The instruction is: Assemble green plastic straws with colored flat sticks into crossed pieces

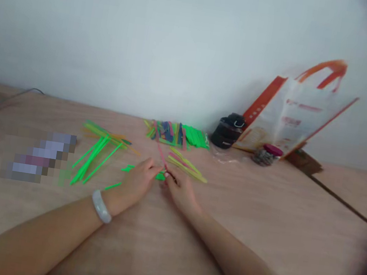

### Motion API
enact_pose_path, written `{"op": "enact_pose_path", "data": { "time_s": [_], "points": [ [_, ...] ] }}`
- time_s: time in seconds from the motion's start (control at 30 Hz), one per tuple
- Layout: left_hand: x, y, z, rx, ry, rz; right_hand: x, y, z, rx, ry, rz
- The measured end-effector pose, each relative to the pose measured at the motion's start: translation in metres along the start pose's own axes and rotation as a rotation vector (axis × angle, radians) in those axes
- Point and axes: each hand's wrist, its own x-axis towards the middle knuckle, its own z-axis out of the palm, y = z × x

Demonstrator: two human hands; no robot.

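And here the left hand (138,183) and the right hand (180,191) are brought together low over the wooden table (260,222), the fingers drawn narrow, tips almost meeting! A thin pink strip (162,154) is angled up from that spot, its lower end at the right hand's fingertips (166,175); whether it is truly gripped, or by one hand or both, cannot be told. A short green strip (160,177) is seen just under the fingers. The work in hand is centred on that pinch, and steady fingertips are called for on the pink strip.

Off to the left, a fan of green strips (92,160) is spread out. Yellow-green strips (186,165) are laid just beyond the right hand, with a multicoloured pile (177,134) behind them. A white bangle (102,206) is worn on the left wrist. Near the wall, a black container (228,131), a magenta-lidded jar (266,155) and a paper bag (294,112) are placed.
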Motion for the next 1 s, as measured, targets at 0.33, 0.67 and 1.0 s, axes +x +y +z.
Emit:
{"op": "enact_pose_path", "data": {
  "time_s": [0.33, 0.67, 1.0],
  "points": [
    [0.0, 0.002, -0.003, -0.031, 0.017, -0.004, -0.001, 0.001, 0.001, 0.027, -0.005, 0.007],
    [0.009, -0.02, -0.034, 0.287, -0.038, -0.096, 0.006, 0.008, -0.004, -0.064, 0.038, 0.069],
    [0.006, -0.095, -0.057, 0.439, -0.038, -0.522, 0.013, 0.023, -0.017, -0.173, 0.09, 0.082]
  ]
}}
